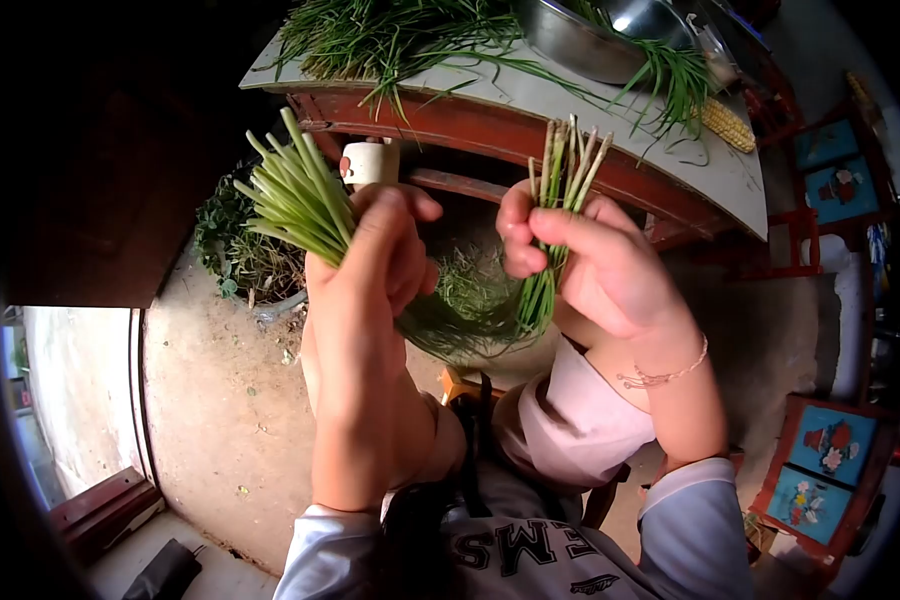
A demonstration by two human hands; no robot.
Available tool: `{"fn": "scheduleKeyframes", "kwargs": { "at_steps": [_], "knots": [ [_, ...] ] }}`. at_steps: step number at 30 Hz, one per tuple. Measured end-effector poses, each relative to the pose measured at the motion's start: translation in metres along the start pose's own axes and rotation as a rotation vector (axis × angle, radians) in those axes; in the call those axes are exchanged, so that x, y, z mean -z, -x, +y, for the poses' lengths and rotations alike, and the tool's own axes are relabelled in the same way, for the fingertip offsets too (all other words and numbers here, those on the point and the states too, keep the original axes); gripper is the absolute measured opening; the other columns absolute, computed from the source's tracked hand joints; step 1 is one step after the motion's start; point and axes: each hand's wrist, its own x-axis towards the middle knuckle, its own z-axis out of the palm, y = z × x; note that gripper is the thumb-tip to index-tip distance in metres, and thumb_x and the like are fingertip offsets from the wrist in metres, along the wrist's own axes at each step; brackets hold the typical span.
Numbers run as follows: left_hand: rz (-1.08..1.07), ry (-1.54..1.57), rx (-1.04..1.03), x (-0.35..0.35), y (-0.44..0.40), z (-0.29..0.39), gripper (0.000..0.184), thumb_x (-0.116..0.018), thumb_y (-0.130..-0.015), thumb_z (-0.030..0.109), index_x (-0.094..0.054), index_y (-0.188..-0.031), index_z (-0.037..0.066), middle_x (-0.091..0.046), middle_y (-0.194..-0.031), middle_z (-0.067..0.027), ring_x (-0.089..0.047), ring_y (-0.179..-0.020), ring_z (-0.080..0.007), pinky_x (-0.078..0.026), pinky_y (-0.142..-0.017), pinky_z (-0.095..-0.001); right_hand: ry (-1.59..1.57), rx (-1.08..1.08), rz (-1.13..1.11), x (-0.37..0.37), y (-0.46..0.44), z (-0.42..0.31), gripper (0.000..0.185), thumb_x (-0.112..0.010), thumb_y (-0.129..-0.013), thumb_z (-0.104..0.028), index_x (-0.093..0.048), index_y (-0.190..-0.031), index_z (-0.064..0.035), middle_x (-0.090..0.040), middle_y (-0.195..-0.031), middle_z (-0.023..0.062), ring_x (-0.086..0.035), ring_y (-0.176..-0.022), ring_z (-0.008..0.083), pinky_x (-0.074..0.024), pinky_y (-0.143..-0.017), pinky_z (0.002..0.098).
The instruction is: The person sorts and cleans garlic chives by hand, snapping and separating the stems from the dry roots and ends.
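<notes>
My left hand is closed round a thick bunch of chives, pale clean stem ends pointing up and to the left. My right hand pinches a thinner bunch of chives between thumb and fingers. Its stem ends stick up and look brownish and uneven. Long green leaves hang below and between both hands, above my lap, and I cannot tell which bunch each belongs to. More chives lie heaped on the white-topped table ahead.
A metal bowl stands on the table, with chives draped over its right side. Near the table's right edge lies a corn cob. On the floor, a container of leafy scraps sits left. Red furniture with blue painted panels stands right.
</notes>
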Motion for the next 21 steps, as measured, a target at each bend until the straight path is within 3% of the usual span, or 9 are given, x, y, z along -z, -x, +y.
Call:
{"fn": "scheduleKeyframes", "kwargs": {
  "at_steps": [2,3,6,10,14,17,18,21],
  "knots": [
    [0.104,-0.181,-0.03,-0.012,0.005,0.0,0.009,-0.054,-0.078,0.007,-0.056,-0.082,-0.001,-0.041,-0.051,0.0046,-0.031,-0.043,-0.0027,-0.024,-0.041,-0.017,0.029,0.011,-0.027,-0.003,0.002,0.001,0.014,-0.047,-0.08,-0.009,-0.053,-0.088,0.0014,-0.049,-0.074,0.0006,-0.044,-0.065,0.0083,-0.0369,-0.063,0.0205],
    [0.043,-0.258,-0.059,-0.012,0.003,-0.002,0.011,-0.055,-0.077,0.004,-0.057,-0.084,-0.004,-0.048,-0.056,0.001,-0.043,-0.047,-0.0048,-0.031,-0.041,-0.0169,0.077,0.008,-0.044,-0.006,0.003,0.0,0.014,-0.047,-0.081,-0.01,-0.054,-0.088,0.0012,-0.05,-0.074,0.0006,-0.044,-0.066,0.008,-0.0372,-0.063,0.0204],
    [-0.12,0.009,-0.007,-0.025,0.007,0.006,0.012,-0.057,-0.074,-0.002,-0.055,-0.084,-0.007,-0.055,-0.066,-0.0073,-0.056,-0.057,-0.0149,-0.047,-0.051,-0.0226,0.139,-0.04,-0.059,-0.009,0.007,0.0,0.014,-0.047,-0.082,-0.01,-0.054,-0.089,0.0007,-0.05,-0.075,0.0004,-0.044,-0.066,0.0071,-0.0376,-0.063,0.0199],
    [-0.11,-0.087,0.017,-0.021,0.005,0.005,0.012,-0.058,-0.072,-0.003,-0.054,-0.082,-0.009,-0.059,-0.068,-0.0124,-0.057,-0.051,-0.0171,-0.046,-0.047,-0.0228,0.222,-0.072,-0.063,-0.011,0.007,0.001,0.013,-0.046,-0.083,-0.009,-0.054,-0.088,-0.0002,-0.05,-0.074,-0.0003,-0.043,-0.065,0.0058,-0.0374,-0.061,0.0189],
    [-0.067,-0.075,0.086,-0.021,0.004,0.005,0.011,-0.058,-0.073,-0.002,-0.053,-0.081,-0.008,-0.058,-0.064,-0.0123,-0.057,-0.049,-0.0183,-0.045,-0.047,-0.0229,0.282,-0.058,-0.091,-0.013,0.007,0.003,0.015,-0.045,-0.084,-0.011,-0.052,-0.09,0.0006,-0.053,-0.077,0.0016,-0.047,-0.068,0.0066,-0.04,-0.061,0.0203],
    [0.109,-0.068,0.03,-0.008,0.001,0.0,0.013,-0.061,-0.074,0.008,-0.056,-0.082,-0.002,-0.055,-0.061,-0.0033,-0.045,-0.044,-0.0076,-0.034,-0.045,-0.0178,0.259,-0.056,-0.066,-0.015,0.008,0.002,0.016,-0.045,-0.085,-0.013,-0.05,-0.091,0.001,-0.055,-0.078,0.0039,-0.05,-0.069,0.0084,-0.0426,-0.061,0.0221],
    [0.091,0.025,0.008,-0.005,-0.001,0.0,0.016,-0.063,-0.073,0.011,-0.057,-0.082,0.0,-0.051,-0.059,0.0006,-0.036,-0.042,-0.0045,-0.03,-0.044,-0.0177,0.262,-0.055,-0.055,-0.013,0.008,0.002,0.016,-0.045,-0.085,-0.013,-0.05,-0.092,0.0011,-0.055,-0.077,0.0038,-0.05,-0.067,0.0084,-0.0426,-0.06,0.0219],
    [-0.01,0.141,-0.001,0.003,-0.002,0.003,0.016,-0.06,-0.075,0.013,-0.057,-0.083,0.0,-0.047,-0.057,0.0024,-0.031,-0.041,-0.0029,-0.03,-0.043,-0.0194,0.295,-0.09,-0.012,-0.013,0.009,-0.001,0.015,-0.047,-0.084,-0.012,-0.051,-0.09,0.001,-0.054,-0.072,0.0026,-0.049,-0.061,0.0075,-0.0418,-0.057,0.0209]
  ]
}}
